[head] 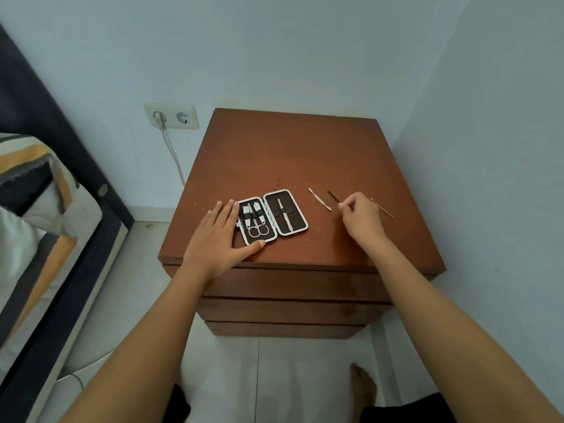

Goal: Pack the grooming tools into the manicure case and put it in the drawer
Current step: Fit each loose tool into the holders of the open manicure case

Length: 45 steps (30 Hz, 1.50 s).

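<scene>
Pinching with thumb and index fingertip, the right hand [361,219] closes on the near end of a thin dark tool [333,196] that points toward 11 o'clock on the nightstand [290,148]; the remaining fingers curl inward. Whether the tool's near end is off the wood cannot be determined. The left hand [218,238] lies flat, fingers extended and together, thumb spread toward 3 o'clock, pressing the left edge of the open manicure case [272,215].

The case lies open and flat at the front centre of the top. Its left half holds scissors [258,228] and two clippers under a strap; the fingertips partly cover that side. Its right half holds one slim silver tool [284,217].

Between the case and the right hand lies a silver cuticle pusher [319,199]. At 3 o'clock of the right hand, a gold-coloured pick [382,208] rests partly hidden behind the knuckles.

No brand or lettering is legible on the case or tools. The drawer fronts [290,288] below appear shut.
</scene>
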### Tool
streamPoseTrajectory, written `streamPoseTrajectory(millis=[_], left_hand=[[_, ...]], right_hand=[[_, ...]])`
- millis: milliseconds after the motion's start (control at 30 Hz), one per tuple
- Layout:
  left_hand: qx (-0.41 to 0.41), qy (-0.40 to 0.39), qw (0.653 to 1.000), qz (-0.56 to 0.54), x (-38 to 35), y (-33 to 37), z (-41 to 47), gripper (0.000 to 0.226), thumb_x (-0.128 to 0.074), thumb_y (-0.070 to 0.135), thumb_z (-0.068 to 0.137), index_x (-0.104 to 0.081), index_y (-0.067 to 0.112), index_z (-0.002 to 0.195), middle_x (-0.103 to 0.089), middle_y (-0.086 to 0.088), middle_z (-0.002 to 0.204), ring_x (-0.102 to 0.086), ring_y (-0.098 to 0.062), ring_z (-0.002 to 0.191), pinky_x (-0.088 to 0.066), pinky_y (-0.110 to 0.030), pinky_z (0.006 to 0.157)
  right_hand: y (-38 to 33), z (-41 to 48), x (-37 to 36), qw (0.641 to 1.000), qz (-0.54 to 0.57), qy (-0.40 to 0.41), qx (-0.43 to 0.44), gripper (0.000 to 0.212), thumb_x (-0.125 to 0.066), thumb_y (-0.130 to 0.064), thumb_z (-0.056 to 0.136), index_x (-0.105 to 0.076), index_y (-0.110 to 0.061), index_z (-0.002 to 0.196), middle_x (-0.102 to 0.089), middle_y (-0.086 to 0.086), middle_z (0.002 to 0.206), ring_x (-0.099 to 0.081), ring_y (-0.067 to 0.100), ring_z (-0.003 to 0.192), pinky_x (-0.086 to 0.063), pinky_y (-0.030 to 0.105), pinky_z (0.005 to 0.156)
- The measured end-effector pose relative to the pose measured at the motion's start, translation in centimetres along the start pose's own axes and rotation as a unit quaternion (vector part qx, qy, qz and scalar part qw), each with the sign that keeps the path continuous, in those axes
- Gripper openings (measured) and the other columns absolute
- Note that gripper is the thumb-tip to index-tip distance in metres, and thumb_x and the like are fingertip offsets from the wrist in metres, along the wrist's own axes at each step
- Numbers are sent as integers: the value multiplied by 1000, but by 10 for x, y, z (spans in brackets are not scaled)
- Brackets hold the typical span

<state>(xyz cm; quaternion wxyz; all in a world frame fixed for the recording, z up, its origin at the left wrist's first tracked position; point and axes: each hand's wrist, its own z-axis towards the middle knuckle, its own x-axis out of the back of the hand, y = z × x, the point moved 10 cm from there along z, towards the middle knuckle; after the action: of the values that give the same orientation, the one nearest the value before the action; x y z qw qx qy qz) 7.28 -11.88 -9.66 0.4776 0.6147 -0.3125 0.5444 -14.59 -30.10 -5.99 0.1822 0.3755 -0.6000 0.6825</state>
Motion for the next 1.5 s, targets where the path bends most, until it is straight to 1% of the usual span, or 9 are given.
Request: streamPoseTrajectory(millis=[133, 233, 333, 500, 867, 967, 1167, 1333, 1500], left_hand=[[-1, 2, 1000, -1, 0, 0, 0, 108, -18, 85, 68, -3, 17, 150, -5, 1, 159, 3, -16, 146, 1, -34, 117], [2, 3, 1000, -4, 1, 0, -1, 109, -17, 85, 67, -4, 16, 150, -6, 1, 159, 3, -16, 146, 0, -34, 118], [1, 3, 1000, -6, 1, 0, -1, 109, -16, 85, 67, -4, 16, 150, -5, 1, 159, 3, -16, 146, 0, -34, 118], [-1, 1, 1000, -10, 2, 2, -1, 110, -16, 85, 66, -5, 15, 150, -6, 0, 159, 3, -16, 146, 0, -34, 118], [-3, 0, 1000, -16, 3, 2, -2, 111, -16, 86, 65, -5, 15, 150, -5, 0, 159, 3, -16, 146, 1, -34, 118], [-3, -1, 1000, -16, 3, 3, -2, 111, -16, 86, 65, -5, 15, 150, -6, 0, 159, 3, -17, 146, 1, -34, 117], [-1, 1, 1000, -17, 3, 3, -2, 111, -16, 86, 65, -5, 16, 150, -6, 0, 159, 3, -17, 146, 2, -33, 116], [-2, 1, 1000, -18, 2, 2, -1, 110, -17, 86, 66, -6, 16, 150, -6, 0, 159, 3, -17, 146, 1, -34, 117], [-1, -1, 1000, -17, 0, 1, -1, 109, -19, 86, 67, -6, 16, 150, -5, 0, 159, 3, -17, 146, 1, -34, 116]], right_hand=[[-64, -37, -28, 989, 61, -1, 137, 2, -60, -6, 84, -60, -7, 85, -60, 7, 85, -54, 19, 78, -40, 20, 70], [-82, -57, -55, 982, 40, -5, 184, 6, -59, -4, 83, -62, -8, 86, -62, 8, 86, -57, 23, 82, -51, 37, 75], [-80, -67, -58, 981, -7, 26, 190, 11, -56, -8, 86, -65, -10, 91, -60, 5, 90, -58, 24, 87, -53, 41, 72], [-81, -83, -47, 968, -102, 67, 220, 14, -55, -16, 89, -67, -14, 96, -61, 5, 91, -59, 26, 81, -40, 28, 57], [-81, -93, -55, 967, -86, 2, 239, 22, -51, -13, 92, -68, -1, 98, -56, 10, 96, -58, 27, 81, -46, 33, 65], [-83, -92, -62, 964, -101, -14, 244, 24, -49, -14, 93, -66, -3, 105, -53, 10, 99, -55, 26, 89, -41, 30, 65], [-90, -85, -74, 951, -154, -46, 265, 34, -44, -18, 94, -55, -13, 125, -51, 6, 113, -45, 24, 104, -48, 40, 81], [-83, -98, -57, 941, -150, 26, 302, 26, -49, -20, 91, -63, -13, 112, -60, 4, 106, -52, 25, 96, -46, 39, 72], [-84, -105, -63, 929, -180, 26, 324, 28, -45, -26, 91, -64, -16, 109, -60, 2, 104, -52, 23, 95, -44, 36, 70]])
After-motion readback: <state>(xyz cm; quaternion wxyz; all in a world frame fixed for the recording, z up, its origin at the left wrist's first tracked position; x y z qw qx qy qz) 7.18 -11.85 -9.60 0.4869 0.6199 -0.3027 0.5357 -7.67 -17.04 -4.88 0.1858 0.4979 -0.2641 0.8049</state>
